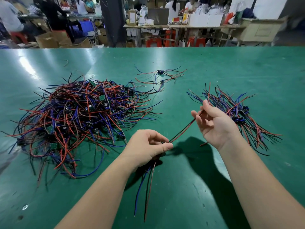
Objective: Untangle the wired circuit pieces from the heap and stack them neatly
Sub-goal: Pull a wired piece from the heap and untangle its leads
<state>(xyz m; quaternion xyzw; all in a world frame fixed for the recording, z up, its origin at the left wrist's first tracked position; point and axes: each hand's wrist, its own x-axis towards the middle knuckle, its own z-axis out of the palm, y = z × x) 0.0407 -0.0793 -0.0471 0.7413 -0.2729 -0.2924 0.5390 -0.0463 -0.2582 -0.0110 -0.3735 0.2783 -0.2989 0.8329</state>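
A big tangled heap [79, 116] of red, blue and black wires with small green circuit boards lies on the left of the green table. A tidier stack of wired pieces [237, 113] lies at the right. My left hand [146, 146] grips one wired circuit piece [181, 131] at its board, with blue and red wires hanging down below the fist. My right hand [212, 119], palm up, pinches the far ends of that piece's red and black wires, which run taut between both hands above the table.
Two loose wired pieces [160, 76] lie at the back centre. The green table [214, 187] reaches to a far edge. Beyond it stand workbenches, cardboard boxes, red stools and several people.
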